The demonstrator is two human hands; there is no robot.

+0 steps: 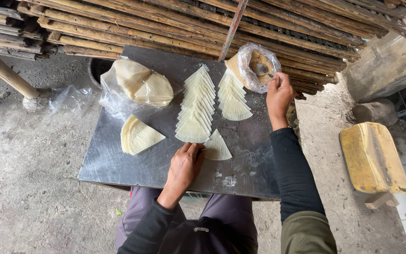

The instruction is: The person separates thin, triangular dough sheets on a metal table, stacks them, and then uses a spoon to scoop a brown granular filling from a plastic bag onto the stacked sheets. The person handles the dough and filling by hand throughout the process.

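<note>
Your left hand [184, 165] lies palm down on the metal table [118, 164], fingers loosely curled and grasping nothing, their tips touching the edge of a single pale triangular wrapper [217, 146] that lies flat near the table's front. Your right hand [278, 95] is closed around the handle of a spoon [262, 70], whose bowl sits inside a clear plastic bag of brown crumbly filling [255, 63] at the far right corner of the table. Between your hands two rows of overlapping wrappers run away from you: a longer left row [196, 106] and a shorter right row [233, 96], just beside each other. Further left a small stack of folded wrappers [137, 136] rests on the bare metal, and behind it a crumpled clear bag [139, 87] holds more pale sheets. Another empty-looking clear bag [69, 99] lies on the concrete floor to the left. A yellow rectangular container [373, 157] lies on the floor well to your right. Bamboo poles [165, 28] are stacked behind the table.
</note>
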